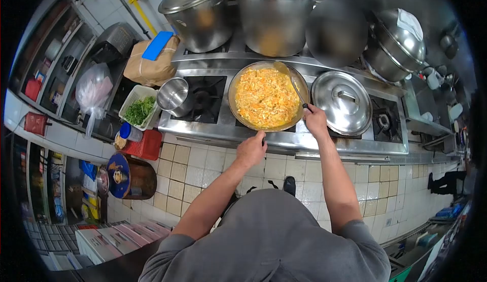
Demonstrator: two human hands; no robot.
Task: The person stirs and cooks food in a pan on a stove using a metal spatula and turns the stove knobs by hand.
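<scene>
A wide pan [232, 104] on the stove is filled with a yellow-orange mixture [266, 96] of small chopped pieces. My left hand [252, 149] is closed around the pan's dark handle at the near side. In my right hand [316, 121] is the black handle of a metal spatula [299, 91]. Its shaft crosses the right side of the pan, and its coated head lies on the food near the far rim; the head's exact shape is hard to make out. Just right of my right hand lies a round metal lid [342, 103].
Large stockpots [198, 23] line the back of the stove. Left of the pan stand a small steel pot [175, 97], a basket of chopped greens [139, 110] and a brown paper package [150, 61]. A steamer pot [395, 46] sits back right. A person's legs [449, 181] show far right.
</scene>
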